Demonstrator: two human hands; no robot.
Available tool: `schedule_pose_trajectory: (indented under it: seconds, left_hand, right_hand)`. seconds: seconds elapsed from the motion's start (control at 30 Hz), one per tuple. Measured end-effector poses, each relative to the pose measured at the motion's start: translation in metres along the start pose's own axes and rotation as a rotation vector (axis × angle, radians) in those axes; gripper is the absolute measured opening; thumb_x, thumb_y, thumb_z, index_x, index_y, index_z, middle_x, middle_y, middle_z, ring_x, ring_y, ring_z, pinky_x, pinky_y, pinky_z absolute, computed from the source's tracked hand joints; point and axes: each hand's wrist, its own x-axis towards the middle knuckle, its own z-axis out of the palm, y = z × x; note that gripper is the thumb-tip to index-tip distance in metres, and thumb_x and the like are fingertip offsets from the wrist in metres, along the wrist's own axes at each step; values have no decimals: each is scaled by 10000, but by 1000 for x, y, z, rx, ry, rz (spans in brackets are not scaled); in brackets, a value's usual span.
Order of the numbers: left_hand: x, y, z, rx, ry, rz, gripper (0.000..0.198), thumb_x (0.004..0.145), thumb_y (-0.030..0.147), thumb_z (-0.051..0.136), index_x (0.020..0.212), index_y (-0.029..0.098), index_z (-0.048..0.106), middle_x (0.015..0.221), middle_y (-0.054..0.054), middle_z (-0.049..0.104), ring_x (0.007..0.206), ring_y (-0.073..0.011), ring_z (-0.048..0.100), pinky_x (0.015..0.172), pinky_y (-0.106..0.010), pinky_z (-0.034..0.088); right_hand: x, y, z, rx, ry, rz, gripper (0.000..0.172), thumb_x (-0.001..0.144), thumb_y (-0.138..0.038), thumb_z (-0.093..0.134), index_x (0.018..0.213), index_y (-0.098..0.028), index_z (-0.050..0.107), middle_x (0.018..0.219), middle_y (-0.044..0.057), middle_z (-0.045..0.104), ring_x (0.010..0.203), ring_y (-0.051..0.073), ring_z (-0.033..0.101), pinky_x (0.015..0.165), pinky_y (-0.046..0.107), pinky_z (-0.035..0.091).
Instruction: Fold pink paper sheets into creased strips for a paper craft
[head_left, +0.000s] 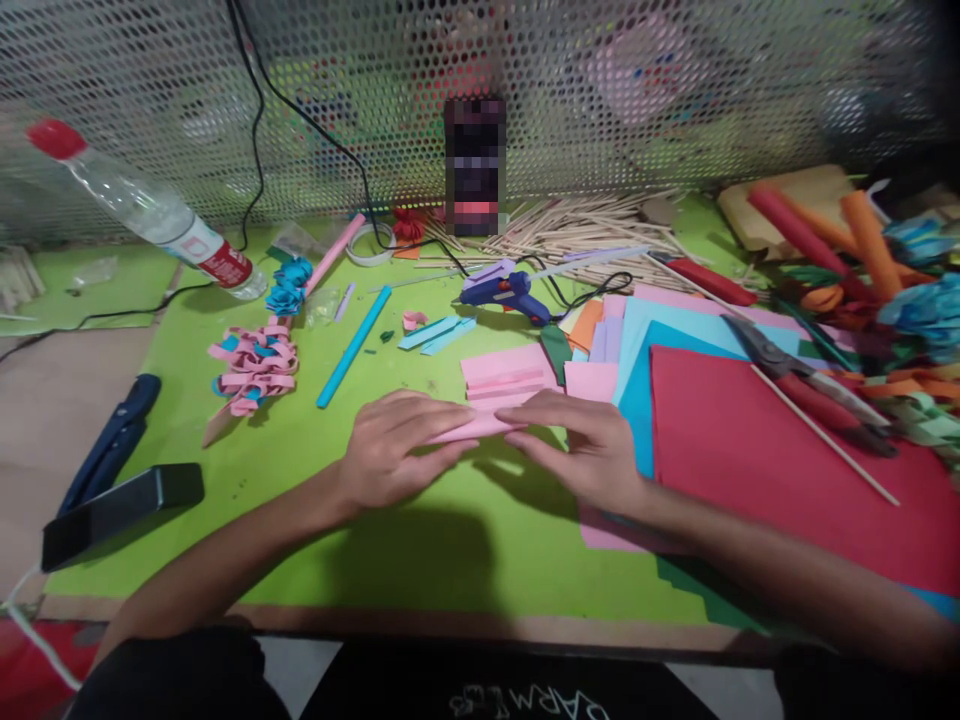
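Both hands meet over the green table at the centre, holding a narrow piece of pink paper (480, 425) between them. My left hand (409, 445) has its fingers and thumb closed on the paper's left end. At the right end, my right hand (581, 445) pinches the same piece between thumb and fingers. Just behind the fingers lie more pink paper strips (506, 372). Light blue folded strips (437, 334) and a blue paper tube (354, 347) rest farther back and to the left.
A glue gun (506, 293) with a black cord lies behind the hands. Coloured sheets (787, 440) with pliers (810, 385) on top cover the right. Leftward are a bottle (165, 225), paper flowers (255, 365), a stapler (112, 440) and a black box-shaped device (124, 512).
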Motion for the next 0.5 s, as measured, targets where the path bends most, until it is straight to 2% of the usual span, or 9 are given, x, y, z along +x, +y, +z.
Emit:
schedule_pose_trajectory:
  seconds: [0.07,0.13,0.23,0.37,0.5]
  left_hand:
    - [0,5,-1,-28,-9,-50,366,819,217,758,1176,262,689,952,-22,776,816,-163,740,742,-288,602]
    - [0,11,-3,-78,-24,-96,277,837,216,738,1111,261,722,903,-20,778,758,-153,739,692,-271,610]
    - [1,19,-5,-178,-56,-159,167,871,202,697,1024,243,749,860,-18,777,709,-137,733,634,-238,607]
    - [4,25,-6,-209,-66,-248,101,855,207,725,953,206,750,833,-18,772,690,-122,723,610,-206,584]
    - [5,22,-4,-161,-73,-173,72,860,194,704,925,207,731,791,-4,759,659,-113,700,592,-215,553]
  right_hand:
    - [0,-1,0,-72,76,-69,263,828,-223,760,1071,-321,750,854,20,666,777,164,632,658,315,534]
    - [1,-4,1,-89,98,-101,241,816,-206,768,1029,-318,759,843,20,627,771,162,608,637,312,517]
    - [-1,-9,2,30,29,-103,228,835,-132,725,1000,-287,745,860,22,679,787,167,640,671,327,538]
    - [-5,-13,4,100,-32,-10,186,838,-101,699,953,-246,716,811,10,717,731,155,660,650,311,540]
    - [-8,-12,5,44,-77,34,104,836,-128,684,875,-224,685,786,9,703,702,144,650,628,292,525]
